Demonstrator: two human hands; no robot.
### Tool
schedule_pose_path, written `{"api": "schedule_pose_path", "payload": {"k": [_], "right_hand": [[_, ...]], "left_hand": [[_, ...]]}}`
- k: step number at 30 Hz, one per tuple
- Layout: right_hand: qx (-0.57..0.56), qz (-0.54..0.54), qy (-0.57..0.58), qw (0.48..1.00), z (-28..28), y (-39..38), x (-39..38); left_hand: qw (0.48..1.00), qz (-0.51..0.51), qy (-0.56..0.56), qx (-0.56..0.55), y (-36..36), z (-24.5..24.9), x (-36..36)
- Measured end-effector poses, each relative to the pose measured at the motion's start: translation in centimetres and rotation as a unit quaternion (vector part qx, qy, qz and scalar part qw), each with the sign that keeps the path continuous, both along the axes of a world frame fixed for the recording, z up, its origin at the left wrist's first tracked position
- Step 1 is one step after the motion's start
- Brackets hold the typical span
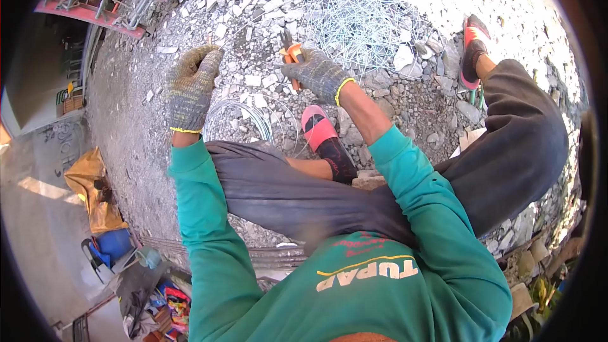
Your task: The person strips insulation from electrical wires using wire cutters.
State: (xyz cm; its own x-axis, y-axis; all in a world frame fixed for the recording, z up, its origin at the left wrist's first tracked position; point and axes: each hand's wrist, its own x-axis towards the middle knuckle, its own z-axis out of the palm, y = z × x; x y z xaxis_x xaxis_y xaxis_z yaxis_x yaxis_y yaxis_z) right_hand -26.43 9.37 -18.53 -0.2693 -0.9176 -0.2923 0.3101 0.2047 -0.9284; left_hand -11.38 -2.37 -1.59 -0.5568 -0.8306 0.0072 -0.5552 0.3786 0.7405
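Both hands are gloved: the right hand (320,76) grasps orange-handled pliers (292,55); the left hand (193,88) is curled, contents indeterminable. A wire coil (256,114) lies near its wrist, tangled wire (361,31) beyond the right. Recommended: steady grip, left hand clear of the jaws.

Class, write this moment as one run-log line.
left hand: gloved, curled, contents unclear | right hand: gloved, holds pliers | wire coil: near left hand | wire tangle: beyond right hand
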Motion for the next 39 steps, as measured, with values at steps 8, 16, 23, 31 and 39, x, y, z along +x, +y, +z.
{"api": "schedule_pose_path", "payload": {"k": [8,16,23,31,39], "right_hand": [[-0.068,-0.020,0.276,0.959,7.2,1.5,2.3],[-0.095,-0.037,0.263,0.960,7.6,1.6,2.6],[-0.061,-0.021,0.253,0.965,7.3,1.3,3.2],[-0.059,-0.051,0.226,0.971,8.0,1.2,4.2],[-0.094,-0.032,0.156,0.983,7.8,1.2,4.3]], "left_hand": [[0.999,-0.032,-0.002,0.005,0.7,0.0,0.4],[0.998,-0.058,-0.002,0.004,1.0,0.0,0.9],[0.998,-0.057,-0.001,0.000,1.0,-0.1,1.4],[0.999,-0.024,-0.005,0.039,0.9,0.3,2.2],[0.998,-0.042,0.034,0.042,1.0,0.5,2.3]]}}
